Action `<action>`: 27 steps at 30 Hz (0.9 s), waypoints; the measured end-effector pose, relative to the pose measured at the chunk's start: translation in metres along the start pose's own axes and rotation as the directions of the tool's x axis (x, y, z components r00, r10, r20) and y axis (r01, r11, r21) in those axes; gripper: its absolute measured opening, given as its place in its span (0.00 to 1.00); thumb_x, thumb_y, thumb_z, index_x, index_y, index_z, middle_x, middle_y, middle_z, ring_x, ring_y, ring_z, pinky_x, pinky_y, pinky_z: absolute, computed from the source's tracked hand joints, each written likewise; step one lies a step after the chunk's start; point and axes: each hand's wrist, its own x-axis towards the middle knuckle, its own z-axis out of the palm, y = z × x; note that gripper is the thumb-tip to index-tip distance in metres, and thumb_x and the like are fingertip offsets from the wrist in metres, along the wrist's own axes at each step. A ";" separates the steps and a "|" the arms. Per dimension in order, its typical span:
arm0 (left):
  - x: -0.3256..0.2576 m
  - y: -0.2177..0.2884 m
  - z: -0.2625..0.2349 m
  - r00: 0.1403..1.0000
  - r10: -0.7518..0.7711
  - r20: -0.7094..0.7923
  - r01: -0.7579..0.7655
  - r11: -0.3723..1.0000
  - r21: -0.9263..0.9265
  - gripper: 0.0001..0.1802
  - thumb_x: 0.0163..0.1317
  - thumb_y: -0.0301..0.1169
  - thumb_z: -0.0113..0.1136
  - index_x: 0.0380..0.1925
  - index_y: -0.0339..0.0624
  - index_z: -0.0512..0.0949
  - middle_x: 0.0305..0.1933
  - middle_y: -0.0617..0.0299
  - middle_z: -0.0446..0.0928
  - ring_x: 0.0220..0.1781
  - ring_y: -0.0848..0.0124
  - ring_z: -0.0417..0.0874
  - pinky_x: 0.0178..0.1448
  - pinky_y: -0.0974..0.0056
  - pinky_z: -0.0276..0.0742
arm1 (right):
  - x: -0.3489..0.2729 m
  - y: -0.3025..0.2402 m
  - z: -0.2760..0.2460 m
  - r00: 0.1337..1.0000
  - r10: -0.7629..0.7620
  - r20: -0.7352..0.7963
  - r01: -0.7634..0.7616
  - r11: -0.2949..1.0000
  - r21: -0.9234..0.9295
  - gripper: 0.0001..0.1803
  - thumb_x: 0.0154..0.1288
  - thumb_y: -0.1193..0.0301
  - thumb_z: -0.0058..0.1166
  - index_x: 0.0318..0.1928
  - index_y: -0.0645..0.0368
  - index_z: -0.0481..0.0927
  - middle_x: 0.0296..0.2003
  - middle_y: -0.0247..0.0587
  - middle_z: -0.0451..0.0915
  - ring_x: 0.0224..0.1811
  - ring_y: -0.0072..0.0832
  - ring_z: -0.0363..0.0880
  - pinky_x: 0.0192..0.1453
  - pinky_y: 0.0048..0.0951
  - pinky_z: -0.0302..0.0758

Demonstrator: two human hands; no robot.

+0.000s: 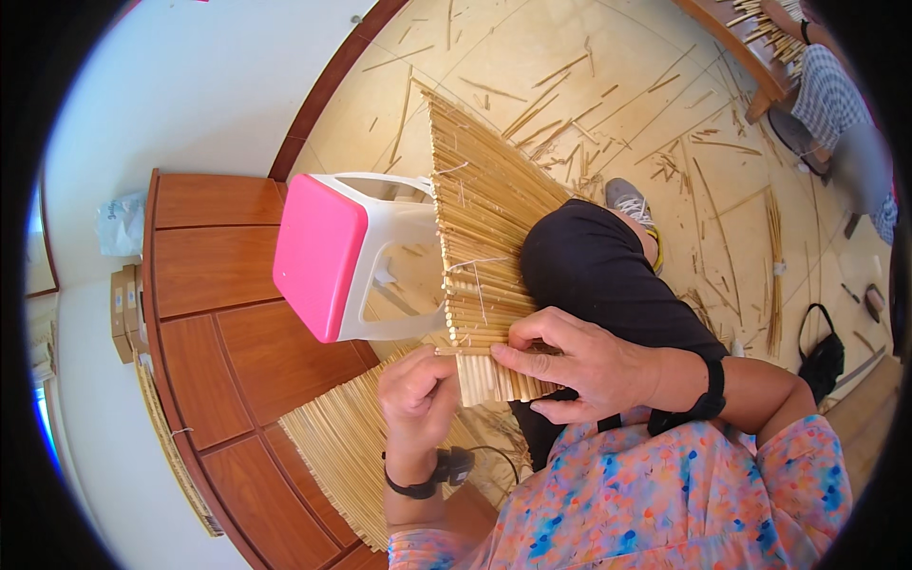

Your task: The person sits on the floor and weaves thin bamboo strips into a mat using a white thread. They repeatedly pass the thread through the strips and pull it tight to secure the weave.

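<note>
Counts around the weaving spot

2 hands, left hand (pixel 418 391) and right hand (pixel 579 366); 2 woven stick mats (pixel 480 214), 1 pink-topped stool (pixel 328 256) at 9 o'clock, 1 black bag (pixel 822 359) at 3 o'clock.

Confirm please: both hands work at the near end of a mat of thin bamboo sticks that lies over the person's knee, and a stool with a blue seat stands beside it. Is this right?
Not quite. The stool has a pink seat on a white body, not a blue one, as the head view shows. The rest holds: the left hand and right hand work at the near end of the bamboo stick mat over the knee.

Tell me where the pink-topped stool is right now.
In the head view, the pink-topped stool lies tipped on its side left of the woven stick mat, beside the wooden cabinet.
</note>
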 end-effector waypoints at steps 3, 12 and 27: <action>0.004 -0.002 0.005 0.996 0.083 -0.025 -0.081 0.996 0.045 0.10 0.45 0.10 0.59 0.26 0.36 0.79 0.20 0.59 0.69 0.20 0.64 0.71 0.25 0.63 0.62 | 0.000 -0.001 0.000 1.000 0.005 -0.003 -0.005 1.000 0.002 0.42 0.51 0.75 0.68 0.69 0.64 0.69 0.52 0.52 0.70 0.51 0.46 0.74 0.55 0.38 0.77; -0.009 -0.008 -0.002 1.000 -0.017 0.006 0.017 1.000 0.003 0.09 0.48 0.12 0.61 0.28 0.36 0.80 0.20 0.62 0.68 0.21 0.67 0.70 0.26 0.65 0.64 | 0.000 -0.001 0.000 1.000 0.005 -0.013 -0.005 1.000 -0.003 0.41 0.52 0.75 0.67 0.69 0.64 0.69 0.53 0.52 0.72 0.51 0.46 0.75 0.56 0.39 0.77; -0.014 0.017 -0.016 0.953 -0.294 0.067 0.292 0.955 0.045 0.04 0.59 0.16 0.63 0.33 0.34 0.81 0.24 0.57 0.81 0.25 0.70 0.84 0.31 0.69 0.75 | 0.002 -0.005 -0.002 1.000 0.010 0.005 -0.009 0.998 -0.056 0.42 0.50 0.76 0.68 0.68 0.67 0.68 0.53 0.52 0.71 0.51 0.47 0.74 0.57 0.39 0.76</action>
